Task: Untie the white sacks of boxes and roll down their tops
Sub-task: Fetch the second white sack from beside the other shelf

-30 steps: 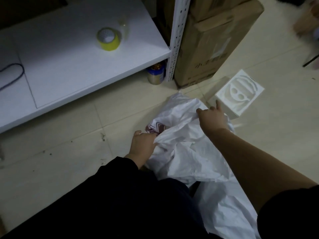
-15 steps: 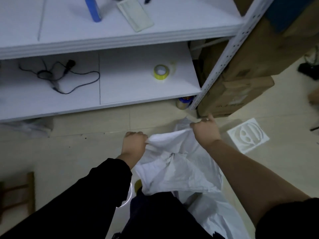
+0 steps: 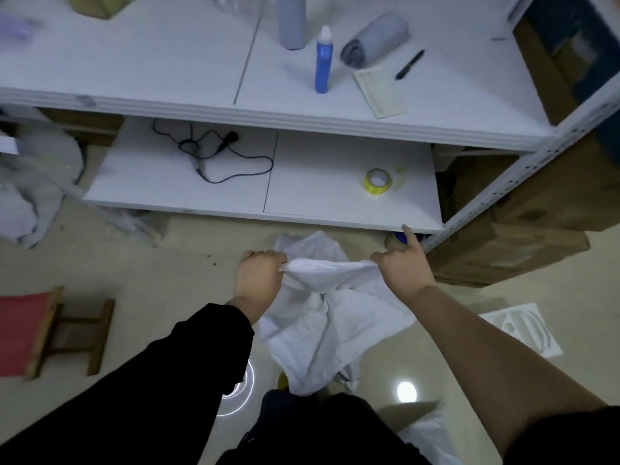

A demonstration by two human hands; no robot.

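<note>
Sack: the white sack (image 3: 322, 317) hangs between the two hands over the floor, just in front of the lower shelf (image 3: 235, 182), near the yellow tape roll (image 3: 378, 181) that lies on it.
Left hand: the left hand (image 3: 258, 273) is fisted round the left end of the sack's top edge.
Right hand: the right hand (image 3: 402, 266) pinches the right end of that edge, forefinger pointing toward the shelf.
Top edge: stretched taut between the two grips.
Done: this mouth looks already opened, as no cord or knot shows along the edge; a bunched twist of cloth sits lower down the middle, and whether that is a tie cannot be told.
Left: I judge the rolling-down is not yet begun, as no cuff shows.
Boxes: none visible inside the sack.
Other sacks: pale bundles (image 3: 30, 196) lie left of the shelf; whether they are sacks is unclear.
</note>
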